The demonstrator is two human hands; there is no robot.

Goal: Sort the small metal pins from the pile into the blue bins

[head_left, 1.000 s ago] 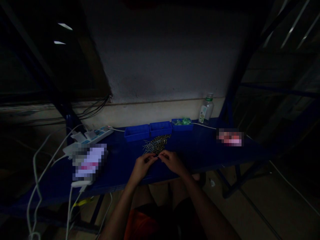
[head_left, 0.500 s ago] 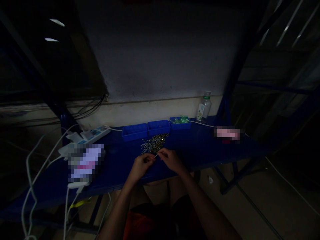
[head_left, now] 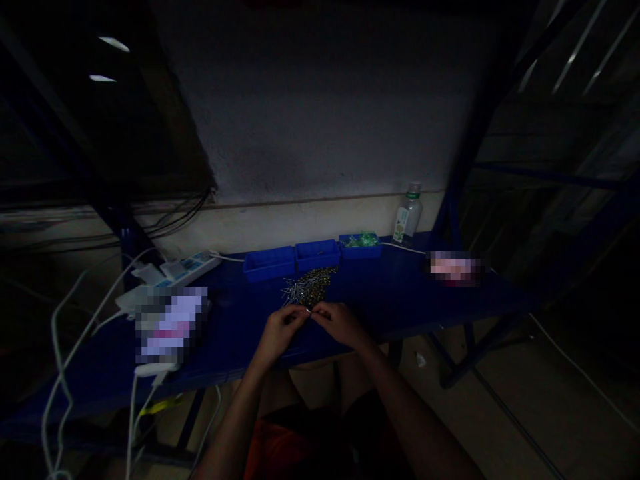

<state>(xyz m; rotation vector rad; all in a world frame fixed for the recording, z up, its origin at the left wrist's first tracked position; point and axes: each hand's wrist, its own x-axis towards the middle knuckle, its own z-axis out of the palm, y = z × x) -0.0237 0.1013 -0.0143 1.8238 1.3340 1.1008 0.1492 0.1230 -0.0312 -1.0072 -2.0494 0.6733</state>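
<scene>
My left hand (head_left: pixel 281 328) and my right hand (head_left: pixel 340 323) meet fingertip to fingertip over the blue table (head_left: pixel 240 320). Pinched between them is a thin silver metal pin (head_left: pixel 309 311), mostly covered by the fingers; its exact kind is too small to tell. Just beyond my hands lies a pile of small metal parts (head_left: pixel 307 287). Silver shanks stick out on its left, and brass-coloured pieces lie towards its right.
Behind the pile stand blue bins (head_left: pixel 270 263), one holding green plastic (head_left: pixel 367 240). A clear bottle (head_left: pixel 407 217) is at the back right. On the left are a power strip (head_left: pixel 190 268), cables and a blurred-out item (head_left: pixel 175 327); another blurred-out item (head_left: pixel 453 268) lies right.
My fingertips have come closer together, the right hand moving slightly left and down. Less of the metal pin shows between them now.
</scene>
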